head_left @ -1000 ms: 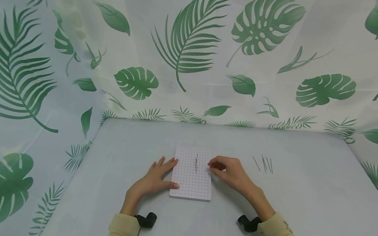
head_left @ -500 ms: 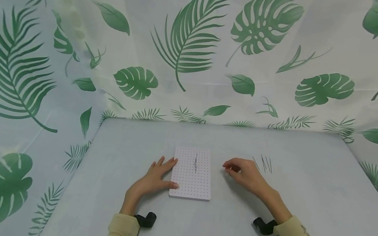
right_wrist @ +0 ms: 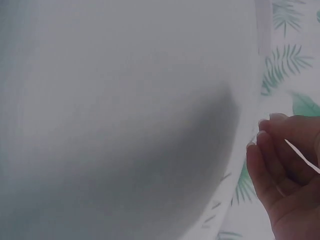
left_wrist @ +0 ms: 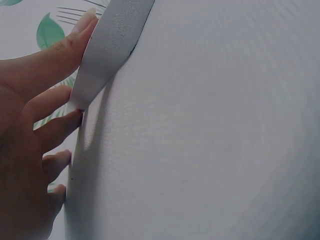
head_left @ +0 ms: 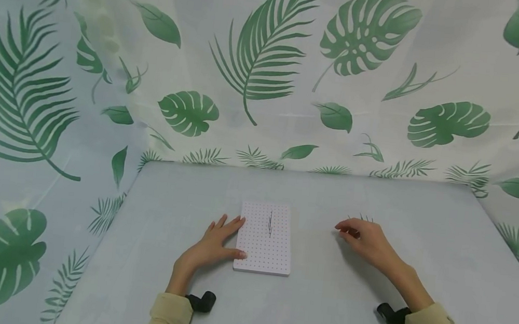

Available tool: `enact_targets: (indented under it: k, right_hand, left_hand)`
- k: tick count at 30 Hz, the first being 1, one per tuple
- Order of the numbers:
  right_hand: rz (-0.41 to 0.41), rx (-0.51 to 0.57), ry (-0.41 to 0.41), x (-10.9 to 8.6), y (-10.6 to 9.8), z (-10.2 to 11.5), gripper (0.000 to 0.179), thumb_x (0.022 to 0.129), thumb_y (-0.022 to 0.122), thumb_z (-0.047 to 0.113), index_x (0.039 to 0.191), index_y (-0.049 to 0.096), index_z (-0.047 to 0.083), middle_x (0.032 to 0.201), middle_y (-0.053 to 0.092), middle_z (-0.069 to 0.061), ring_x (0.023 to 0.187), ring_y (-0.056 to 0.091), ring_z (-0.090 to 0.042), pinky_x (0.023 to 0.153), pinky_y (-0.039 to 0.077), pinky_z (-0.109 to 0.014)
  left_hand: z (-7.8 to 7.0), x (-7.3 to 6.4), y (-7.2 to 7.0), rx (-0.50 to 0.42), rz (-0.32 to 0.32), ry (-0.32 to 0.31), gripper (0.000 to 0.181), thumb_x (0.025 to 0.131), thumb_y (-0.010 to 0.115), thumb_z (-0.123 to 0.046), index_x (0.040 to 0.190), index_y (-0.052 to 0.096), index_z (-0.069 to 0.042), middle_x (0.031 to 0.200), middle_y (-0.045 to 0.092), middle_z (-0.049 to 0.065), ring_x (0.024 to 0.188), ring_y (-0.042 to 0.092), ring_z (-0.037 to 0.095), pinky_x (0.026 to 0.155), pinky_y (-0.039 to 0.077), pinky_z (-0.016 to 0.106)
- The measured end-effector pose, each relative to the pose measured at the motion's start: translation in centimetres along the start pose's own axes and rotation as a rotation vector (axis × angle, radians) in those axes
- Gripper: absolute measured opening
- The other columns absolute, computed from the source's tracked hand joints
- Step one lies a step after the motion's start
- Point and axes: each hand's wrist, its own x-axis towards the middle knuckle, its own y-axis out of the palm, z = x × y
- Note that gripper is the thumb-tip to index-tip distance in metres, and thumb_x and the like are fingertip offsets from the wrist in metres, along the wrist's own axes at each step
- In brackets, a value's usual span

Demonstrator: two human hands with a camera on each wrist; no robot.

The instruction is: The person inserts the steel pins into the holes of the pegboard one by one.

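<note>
A white board (head_left: 264,259) dotted with rows of small holes lies flat on the table. Thin dark lines, like slender sticks (head_left: 270,225), cluster on its upper middle. My left hand (head_left: 206,251) rests along the board's left side, fingers spread and fairly straight, thumb over the near left part; the left wrist view shows the thumb at the board's edge (left_wrist: 107,55). To the right, my right hand (head_left: 366,243) hovers over the table with bent fingers, thumb near the fingertips. Nothing shows between them. Loose thin dark sticks (right_wrist: 216,205) lie just beyond it, partly hidden in the head view.
A pale grey cloth covers the table (head_left: 191,187). Behind and at the sides hangs a white curtain (head_left: 261,146) printed with green leaves. Each wrist wears a black camera, such as the right one (head_left: 393,316).
My right hand has moved rightward from the board's right edge to the loose sticks, now covering part of them. My left hand and the board have stayed in place.
</note>
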Motion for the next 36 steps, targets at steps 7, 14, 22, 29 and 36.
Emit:
enact_targets:
  k: [7,14,22,29,36]
  right_hand:
    - [0.013,-0.045,0.025,-0.3,-1.5,-1.9,0.023,0.085,0.075,-0.007,0.105,0.076,0.002,0.092,0.075,-0.007,0.076,0.064,-0.015,0.064,0.054,-0.028]
    - [0.038,-0.08,0.103,-0.5,-2.3,-3.1,0.023,0.087,0.074,-0.003,0.11,0.073,-0.002,0.089,0.072,-0.008,0.076,0.06,-0.016,0.063,0.05,-0.03]
    - [0.033,-0.092,0.154,-0.7,-1.8,-4.2,0.028,0.086,0.079,0.003,0.113,0.072,-0.002,0.086,0.07,-0.008,0.075,0.06,-0.017,0.066,0.05,-0.034]
    - [0.028,-0.096,0.168,-0.5,-1.5,-4.7,0.033,0.086,0.081,0.005,0.117,0.071,0.001,0.084,0.067,-0.005,0.074,0.057,-0.016,0.064,0.047,-0.032]
    - [0.073,-0.082,0.188,-0.1,-1.5,-4.9,0.039,0.088,0.08,0.01,0.124,0.068,0.001,0.084,0.066,-0.005,0.074,0.056,-0.016,0.064,0.046,-0.032]
  left_hand:
    - [0.1,0.0,0.0,0.012,-0.001,-0.003,0.09,0.088,0.08,-0.04,0.161,0.035,-0.013,0.168,0.031,0.011,0.16,0.005,0.039,0.129,-0.001,0.059]
    - [-0.1,0.1,-0.1,0.019,-0.005,-0.008,0.09,0.087,0.081,-0.039,0.161,0.036,-0.013,0.168,0.031,0.011,0.16,0.006,0.039,0.129,0.0,0.059]
    - [0.0,0.0,0.0,0.008,0.0,-0.009,0.09,0.088,0.08,-0.039,0.161,0.036,-0.013,0.168,0.031,0.01,0.16,0.005,0.039,0.129,-0.002,0.059]
    - [0.1,0.0,0.1,0.003,0.002,-0.003,0.09,0.088,0.08,-0.039,0.161,0.035,-0.013,0.169,0.03,0.01,0.16,0.004,0.039,0.128,-0.002,0.059]
    - [-0.1,0.0,-0.1,0.001,-0.002,0.0,0.09,0.088,0.08,-0.038,0.161,0.036,-0.012,0.168,0.031,0.012,0.16,0.005,0.04,0.128,-0.002,0.06]
